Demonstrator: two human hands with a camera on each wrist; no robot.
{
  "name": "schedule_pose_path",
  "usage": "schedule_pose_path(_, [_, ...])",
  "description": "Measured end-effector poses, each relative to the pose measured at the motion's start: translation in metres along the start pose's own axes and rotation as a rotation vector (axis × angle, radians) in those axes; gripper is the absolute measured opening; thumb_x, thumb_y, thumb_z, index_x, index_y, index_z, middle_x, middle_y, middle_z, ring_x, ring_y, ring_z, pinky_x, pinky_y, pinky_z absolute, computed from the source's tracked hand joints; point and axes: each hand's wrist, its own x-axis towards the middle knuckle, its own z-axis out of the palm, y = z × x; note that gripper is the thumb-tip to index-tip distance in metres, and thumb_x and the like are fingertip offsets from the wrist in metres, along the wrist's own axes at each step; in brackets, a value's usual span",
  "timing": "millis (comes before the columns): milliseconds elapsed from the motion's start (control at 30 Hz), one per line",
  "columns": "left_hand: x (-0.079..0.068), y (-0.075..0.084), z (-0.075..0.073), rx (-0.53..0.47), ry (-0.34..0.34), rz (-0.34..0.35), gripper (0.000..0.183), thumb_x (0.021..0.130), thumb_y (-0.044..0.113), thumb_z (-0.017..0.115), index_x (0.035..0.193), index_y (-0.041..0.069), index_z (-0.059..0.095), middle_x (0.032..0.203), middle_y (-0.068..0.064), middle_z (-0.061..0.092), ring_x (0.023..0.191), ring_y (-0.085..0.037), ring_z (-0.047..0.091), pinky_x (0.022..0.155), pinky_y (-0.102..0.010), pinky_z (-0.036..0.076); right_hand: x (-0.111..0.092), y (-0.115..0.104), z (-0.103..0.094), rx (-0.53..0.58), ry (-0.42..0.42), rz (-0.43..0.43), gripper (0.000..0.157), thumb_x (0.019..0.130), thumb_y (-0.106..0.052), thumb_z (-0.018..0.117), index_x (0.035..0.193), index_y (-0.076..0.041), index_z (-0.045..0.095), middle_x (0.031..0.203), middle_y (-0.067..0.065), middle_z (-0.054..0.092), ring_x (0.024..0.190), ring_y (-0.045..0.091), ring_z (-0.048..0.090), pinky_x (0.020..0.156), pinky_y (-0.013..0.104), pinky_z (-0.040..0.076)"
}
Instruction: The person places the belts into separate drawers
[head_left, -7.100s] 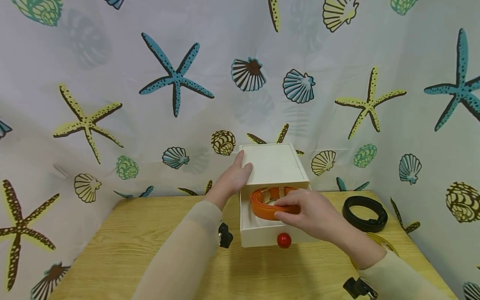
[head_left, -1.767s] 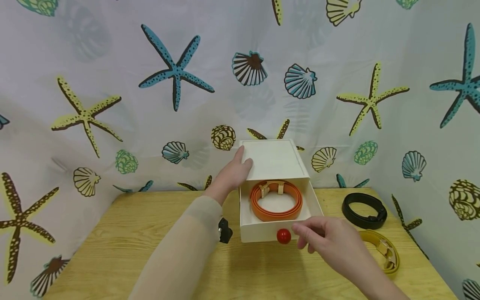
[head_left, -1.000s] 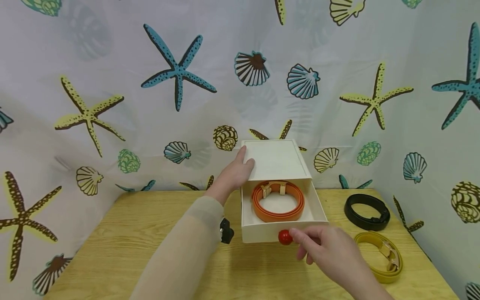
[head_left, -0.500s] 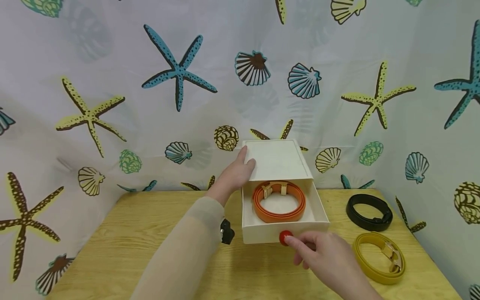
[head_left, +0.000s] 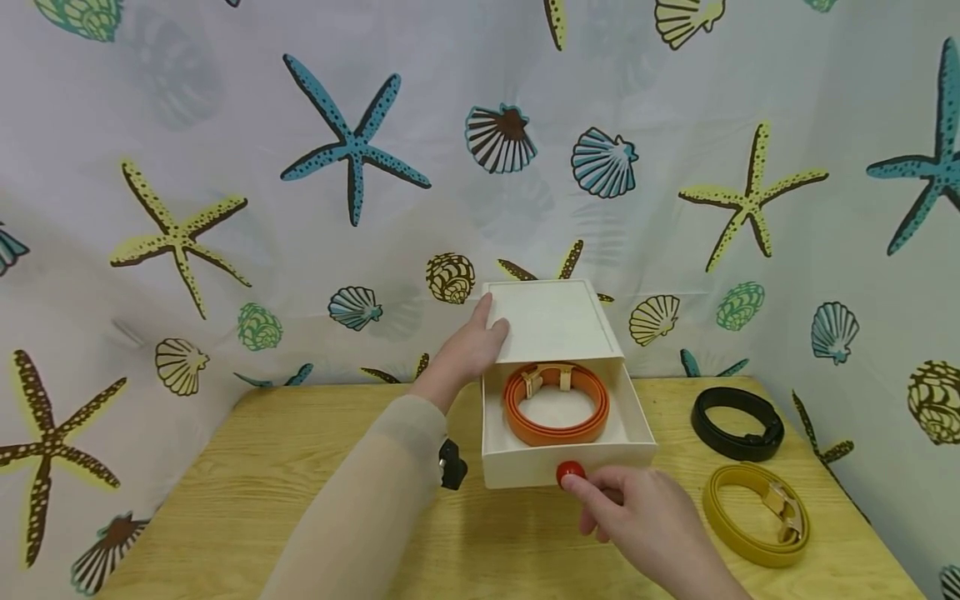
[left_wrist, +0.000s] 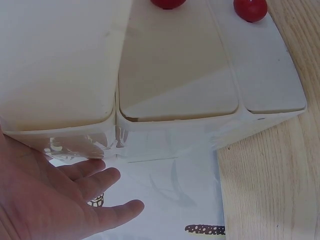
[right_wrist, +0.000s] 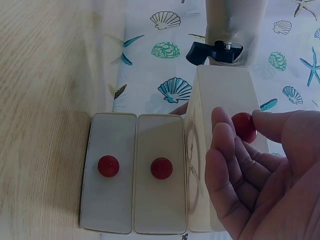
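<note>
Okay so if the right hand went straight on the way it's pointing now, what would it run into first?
The right hand holds the red knob, so straight on it would probably first meet the white drawer front behind that knob; the gap between is hard to judge.

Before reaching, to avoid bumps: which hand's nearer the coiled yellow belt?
Right hand, pinching the round red knob left of the belt; left hand on the opposite side of the white drawer unit.
</note>
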Motion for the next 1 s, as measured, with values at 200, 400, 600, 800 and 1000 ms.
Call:
schedule_pose_path(200, [-0.0001, 0.0005, 0.0001, 0.007, 0.003, -0.006, 0.073, 0.118, 0.049, 0.031, 0.18, 0.026, 0.0, 0.185, -0.011, 0.013, 0.167, -0.039, 0.02, 0.135, -0.055, 0.016, -0.0006, -0.0011, 0.0007, 0.011, 0.007, -0.007, 0.048, 0.108, -0.058, 0.065, 0.076, -0.024, 0.074, 0.07, -0.007, 0.071, 0.069, 0.012, 0.066, 0.069, 0.036, 0.048])
schedule_pose_path(400, [0.0012, -0.0006, -0.0002, 0.005, 0.002, -0.004, 0.073, 0.118, 0.048, 0.031, 0.18, 0.026, -0.001, 0.185, -0.011, 0.012, 0.167, -0.039, 0.02, 0.135, -0.055, 0.016, 0.0006, -0.0025, 0.0008, 0.015, 0.023, -0.009, 0.049, 0.108, -0.06, 0.064, 0.076, -0.024, 0.074, 0.07, -0.009, 0.071, 0.071, 0.012, 0.065, 0.07, 0.036, 0.048])
schedule_pose_path(600, [0.002, -0.0015, 0.0005, -0.002, -0.004, 0.005, 0.074, 0.118, 0.049, 0.032, 0.18, 0.025, -0.001, 0.185, -0.011, 0.012, 0.167, -0.038, 0.02, 0.135, -0.054, 0.015, 0.0014, -0.0034, 0.001, 0.015, 0.051, -0.033, 0.05, 0.107, -0.062, 0.065, 0.074, -0.025, 0.073, 0.069, -0.012, 0.07, 0.07, 0.011, 0.065, 0.068, 0.036, 0.05])
schedule_pose_path(800, [0.0013, -0.0014, 0.0, -0.01, -0.01, 0.022, 0.074, 0.119, 0.047, 0.031, 0.18, 0.023, -0.002, 0.185, -0.011, 0.01, 0.168, -0.038, 0.018, 0.136, -0.053, 0.015, 0.0034, -0.004, 0.0007, 0.016, 0.06, -0.045, 0.05, 0.106, -0.063, 0.065, 0.074, -0.026, 0.073, 0.068, -0.012, 0.07, 0.069, 0.011, 0.065, 0.068, 0.036, 0.049])
schedule_pose_path(1000, [0.0015, -0.0014, -0.0011, -0.013, -0.018, 0.03, 0.074, 0.119, 0.046, 0.032, 0.18, 0.022, -0.002, 0.185, -0.012, 0.009, 0.168, -0.037, 0.017, 0.136, -0.053, 0.014, 0.0057, -0.0058, 0.0006, 0.028, 0.062, -0.043, 0.05, 0.105, -0.064, 0.066, 0.074, -0.026, 0.073, 0.069, -0.011, 0.071, 0.069, 0.011, 0.065, 0.067, 0.036, 0.049])
